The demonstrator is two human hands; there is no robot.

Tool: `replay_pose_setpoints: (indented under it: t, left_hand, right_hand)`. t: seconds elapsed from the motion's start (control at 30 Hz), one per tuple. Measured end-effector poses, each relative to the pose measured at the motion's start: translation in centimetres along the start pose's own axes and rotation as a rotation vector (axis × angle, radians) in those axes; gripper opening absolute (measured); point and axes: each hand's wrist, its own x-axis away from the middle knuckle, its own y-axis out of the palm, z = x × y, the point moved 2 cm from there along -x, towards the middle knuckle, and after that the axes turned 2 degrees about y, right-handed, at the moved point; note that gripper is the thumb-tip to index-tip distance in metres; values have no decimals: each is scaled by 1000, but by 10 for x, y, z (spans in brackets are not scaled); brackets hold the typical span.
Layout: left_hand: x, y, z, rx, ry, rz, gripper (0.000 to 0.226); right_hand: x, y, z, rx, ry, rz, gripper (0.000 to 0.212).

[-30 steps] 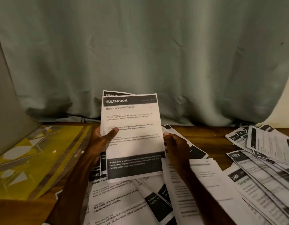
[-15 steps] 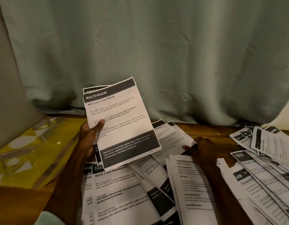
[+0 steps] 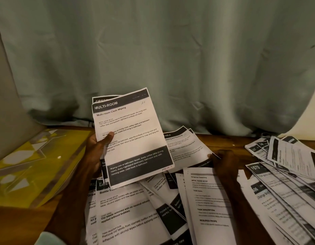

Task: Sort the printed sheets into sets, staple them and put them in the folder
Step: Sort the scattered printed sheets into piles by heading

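the main risk here is a mixed or spilled set. the left hand grips a thin stack of sheets with only the thumb across the front and the fingers behind, low on the left edge. the stack leans to the right, and the back page, whose dark header peeks out at the top left, sits out of line. if another page is slid in, the pages could fan, slip onto the pile below and get lost among look-alikes. the right hand has its fingers curled at the right edge of a loose sheet lying on the pile and seems to pinch it. overlapping neighbours could drag along with it.

the front page is white with a dark header reading multi-room, a dark block at the foot and a small handwritten mark in the upper corner. the stack is raised above the wooden table. the yellow folder lies at the left, well apart. no stapler shows.
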Motion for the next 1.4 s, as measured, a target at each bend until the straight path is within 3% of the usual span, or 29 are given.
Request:
replay_pose_setpoints:
  t: [0.13,0.23,0.37,0.47,0.63,0.8,1.07,1.23,1.4]
  left_hand:
    - [3,2,1,1,-2,-4,24]
    - [4,4,2,16,-10,-10,25]
    - [6,8,3,25,-38,-55,26]
    - [10,16,7,36,-35,-89,26]
    - [15,25,16,92,-26,-106,24]
    - [18,35,3,32,-108,-234,40]
    - [2,33,-26,-23,-141,-70,48]
    - [-1,23,-24,-181,-56,34,27]
    - [-2,20,-24,26,-195,-68,45]
  right_hand:
    - [7,-7,-11,57,-59,65,16]
    - [16,-18,-29,59,-62,172,31]
    - [42,-44,-67,-132,-175,331,32]
    - [49,-48,-84,-328,-216,343,33]
    - [39,-21,-78,-612,-193,248,25]
    - [42,4,-73,-634,-157,38,25]
    - [70,26,-96,-609,-249,-299,30]
    - [78,35,-99,-604,-205,-311,33]
    - [78,40,-99,-666,-130,-362,22]
